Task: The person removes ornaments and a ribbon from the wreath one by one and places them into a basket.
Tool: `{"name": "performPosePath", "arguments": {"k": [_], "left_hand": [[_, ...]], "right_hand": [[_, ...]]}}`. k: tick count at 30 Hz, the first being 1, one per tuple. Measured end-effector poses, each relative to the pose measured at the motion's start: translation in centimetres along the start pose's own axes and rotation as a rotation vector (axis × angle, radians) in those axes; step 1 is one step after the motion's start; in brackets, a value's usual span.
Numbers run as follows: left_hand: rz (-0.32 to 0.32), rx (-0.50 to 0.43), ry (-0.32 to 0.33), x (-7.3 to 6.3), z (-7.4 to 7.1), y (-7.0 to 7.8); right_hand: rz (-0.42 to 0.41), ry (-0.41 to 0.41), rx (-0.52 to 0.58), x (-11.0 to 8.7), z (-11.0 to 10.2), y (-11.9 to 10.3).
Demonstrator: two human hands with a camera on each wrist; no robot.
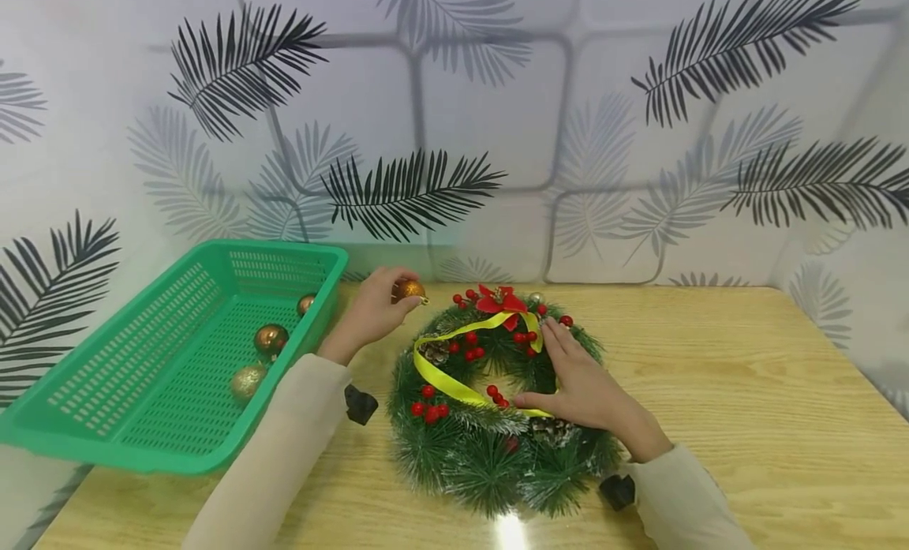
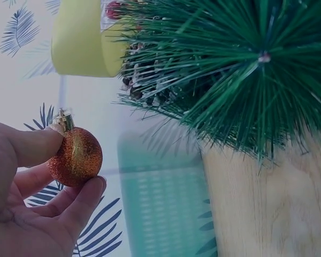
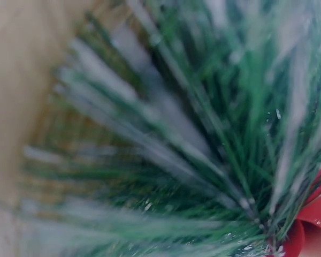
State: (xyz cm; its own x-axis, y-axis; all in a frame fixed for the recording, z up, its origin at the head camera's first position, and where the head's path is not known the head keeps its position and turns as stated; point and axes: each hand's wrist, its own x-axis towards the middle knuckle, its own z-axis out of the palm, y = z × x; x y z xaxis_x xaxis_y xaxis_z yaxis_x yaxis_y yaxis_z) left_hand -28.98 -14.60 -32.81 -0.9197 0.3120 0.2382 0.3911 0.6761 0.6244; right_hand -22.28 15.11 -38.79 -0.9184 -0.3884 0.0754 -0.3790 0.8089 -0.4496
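My left hand (image 1: 371,315) pinches a small orange glitter Christmas ball (image 1: 410,290) between thumb and fingertips. In the left wrist view, the ball (image 2: 76,158) has a gold cap facing up. It is held in the air, left of the green Christmas wreath (image 1: 490,463) and apart from it. My right hand (image 1: 588,386) rests on the wreath's right side with fingers extended and spread, the thumb near the end of a yellow ribbon (image 1: 442,381). Red berries (image 1: 429,410), pine cones (image 1: 435,351) and a red flower (image 1: 500,299) decorate the wreath. Blurred needles fill the right wrist view.
A green plastic basket (image 1: 332,291) stands on the left of the wooden table (image 1: 724,392). Inside it lie a copper ball (image 1: 271,339), a gold ball (image 1: 248,384) and another copper ball (image 1: 305,304). A leaf-patterned wall covering (image 1: 490,116) rises behind the table.
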Motion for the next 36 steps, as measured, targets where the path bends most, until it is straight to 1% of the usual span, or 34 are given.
{"name": "performPosePath", "arguments": {"k": [8,11,15,18,26,33,36], "left_hand": [[-0.008,0.001,0.006,-0.2,-0.6,-0.1],[-0.011,0.007,0.014,-0.4,-0.9,-0.1],[0.0,0.018,0.032,-0.6,-1.3,-0.2],[0.012,0.026,0.047,-0.8,-1.7,-0.2],[0.011,0.057,0.061,-1.5,-3.4,-0.2],[-0.046,0.089,0.061,-2.0,-4.7,-0.7],[-0.054,0.099,0.06,-2.2,-5.1,-0.9]], "right_hand": [[0.001,0.008,0.0,0.0,0.1,0.1],[-0.001,0.011,-0.002,-0.1,0.1,0.1],[0.0,0.012,-0.004,-0.1,0.1,0.1],[-0.001,0.014,-0.004,-0.1,0.1,0.0],[-0.007,0.007,-0.009,0.1,0.1,0.0],[0.001,-0.007,-0.002,0.0,-0.1,-0.2],[0.007,-0.009,0.002,-0.1,-0.1,-0.2]]}}
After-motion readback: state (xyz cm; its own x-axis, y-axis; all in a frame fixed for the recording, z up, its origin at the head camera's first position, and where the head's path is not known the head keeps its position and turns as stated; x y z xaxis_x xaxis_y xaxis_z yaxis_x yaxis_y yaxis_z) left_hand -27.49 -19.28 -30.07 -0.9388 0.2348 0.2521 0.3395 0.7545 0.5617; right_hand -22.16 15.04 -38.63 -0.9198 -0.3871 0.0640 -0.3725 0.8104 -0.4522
